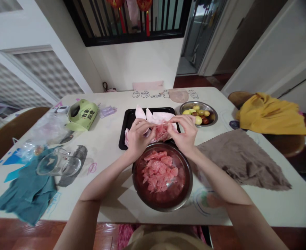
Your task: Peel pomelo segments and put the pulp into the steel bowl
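Observation:
Between my two hands is a piece of red pomelo flesh (161, 132), held over the near side of a black tray (122, 130). My left hand (138, 136) grips it from the left, thumb and fingers pinched. From the right, my right hand (184, 133) pinches its upper edge. Thick pale peel pieces (155, 116) lie in the tray, with more peel scraps partly hidden behind my hands. Just below my hands a steel bowl (163, 207) holds a heap of peeled pink pomelo pulp (159, 172).
A steel dish (213, 121) of small fruits stands behind my right hand. A brown cloth (244, 159) lies to the right. On the left are a glass pitcher (61, 163), a teal cloth (29, 194), a green bag (84, 114) and clear plastic wrapping (49, 126).

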A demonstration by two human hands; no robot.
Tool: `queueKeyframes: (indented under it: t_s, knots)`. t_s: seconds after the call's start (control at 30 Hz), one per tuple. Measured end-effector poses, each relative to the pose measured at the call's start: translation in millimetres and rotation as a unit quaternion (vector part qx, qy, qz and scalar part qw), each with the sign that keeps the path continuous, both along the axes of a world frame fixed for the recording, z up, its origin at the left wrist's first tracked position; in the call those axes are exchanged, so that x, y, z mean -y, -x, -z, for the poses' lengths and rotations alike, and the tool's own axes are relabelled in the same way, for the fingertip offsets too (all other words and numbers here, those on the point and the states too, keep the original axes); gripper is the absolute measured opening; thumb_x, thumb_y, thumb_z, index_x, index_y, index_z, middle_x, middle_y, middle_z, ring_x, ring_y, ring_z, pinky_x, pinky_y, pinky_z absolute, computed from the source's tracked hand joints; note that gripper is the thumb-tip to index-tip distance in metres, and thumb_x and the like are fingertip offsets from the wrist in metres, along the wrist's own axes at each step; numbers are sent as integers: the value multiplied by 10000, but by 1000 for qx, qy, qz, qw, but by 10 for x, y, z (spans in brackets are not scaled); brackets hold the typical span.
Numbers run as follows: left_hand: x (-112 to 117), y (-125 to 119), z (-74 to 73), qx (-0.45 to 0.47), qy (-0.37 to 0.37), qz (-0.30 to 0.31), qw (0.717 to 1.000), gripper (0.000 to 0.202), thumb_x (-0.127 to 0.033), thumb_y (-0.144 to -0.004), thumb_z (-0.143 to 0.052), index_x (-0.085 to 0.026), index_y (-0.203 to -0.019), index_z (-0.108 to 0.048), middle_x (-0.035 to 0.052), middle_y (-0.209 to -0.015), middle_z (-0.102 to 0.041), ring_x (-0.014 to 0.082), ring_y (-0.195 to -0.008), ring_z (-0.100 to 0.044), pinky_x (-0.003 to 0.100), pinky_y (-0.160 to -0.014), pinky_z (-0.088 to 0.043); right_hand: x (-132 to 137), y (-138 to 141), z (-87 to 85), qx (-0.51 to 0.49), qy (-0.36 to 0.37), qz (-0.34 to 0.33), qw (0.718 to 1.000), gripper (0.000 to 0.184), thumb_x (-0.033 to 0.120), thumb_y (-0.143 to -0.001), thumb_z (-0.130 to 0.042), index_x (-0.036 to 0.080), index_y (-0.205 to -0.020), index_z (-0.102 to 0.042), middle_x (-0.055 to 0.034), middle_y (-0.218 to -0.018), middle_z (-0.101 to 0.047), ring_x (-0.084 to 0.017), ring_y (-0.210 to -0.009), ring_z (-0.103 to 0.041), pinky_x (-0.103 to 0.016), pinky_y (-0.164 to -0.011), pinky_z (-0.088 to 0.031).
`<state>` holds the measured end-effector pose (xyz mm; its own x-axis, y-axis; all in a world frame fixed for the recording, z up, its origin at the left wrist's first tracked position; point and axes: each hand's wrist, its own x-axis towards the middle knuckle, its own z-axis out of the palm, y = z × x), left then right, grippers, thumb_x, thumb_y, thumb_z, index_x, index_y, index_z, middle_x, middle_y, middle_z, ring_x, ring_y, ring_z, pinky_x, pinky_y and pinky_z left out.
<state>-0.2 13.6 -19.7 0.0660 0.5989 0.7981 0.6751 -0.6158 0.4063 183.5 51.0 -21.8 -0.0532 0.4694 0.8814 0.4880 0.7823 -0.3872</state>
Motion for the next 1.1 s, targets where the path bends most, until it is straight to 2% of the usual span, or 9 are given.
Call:
queueKeyframes:
  t_s: [0.37,0.57,0.67,0.73,0.83,0.93,1.1]
  knots:
    - [-88,74,43,98,121,33,987,85,-204,-908,-667,-212,-886,-749,34,-847,-753,162,-811,-625,292,-737,-508,-86,-12,35,-10,63,7,998,93,213,-888,-648,239,-799,-633,26,-797,-711,-180,-785,-649,-374,-848,-427]
    - [-151,94,102,162,183,41,969,110,-256,-890,-675,-192,-914,-761,31,-828,-760,102,-638,-623,198,-564,-474,-231,-50,188,67,92,9,994,113,221,-941,-623,233,-910,-731,-2,-907,-765,-185,-852,-679,-383,-863,-384]
    - [-195,126,129,175,192,38,965,118,-265,-881,-681,-186,-910,-764,37,-810,-765,104,-625,-632,182,-532,-467,-259,-51,260,121,119,8,986,211,138,-927,-565,234,-951,-751,-22,-952,-786,-206,-901,-682,-412,-904,-374]
    - [-217,145,144,183,194,46,963,119,-267,-881,-683,-185,-916,-762,42,-811,-764,112,-647,-652,180,-538,-478,-256,-33,290,137,140,-2,981,217,150,-929,-564,234,-990,-755,-30,-970,-803,-216,-898,-689,-430,-929,-381]
    - [-233,154,158,196,203,60,957,120,-276,-891,-686,-183,-924,-755,47,-821,-757,118,-683,-666,181,-563,-499,-221,8,289,122,156,-21,980,210,194,-956,-556,234,-1013,-754,-36,-980,-812,-214,-880,-706,-430,-933,-411]
    - [-235,138,166,224,217,80,947,121,-290,-897,-695,-181,-929,-738,43,-825,-736,108,-679,-652,171,-561,-509,-159,45,236,89,161,-46,982,233,185,-965,-525,238,-1023,-744,-38,-1013,-805,-213,-945,-721,-412,-924,-459]
    - [-231,106,172,278,235,151,919,161,-341,-930,-671,-185,-971,-669,31,-877,-666,87,-677,-621,166,-583,-558,-73,68,130,1,201,-107,974,214,291,-982,-570,235,-1116,-727,-52,-1132,-782,-207,-1022,-725,-378,-940,-535]
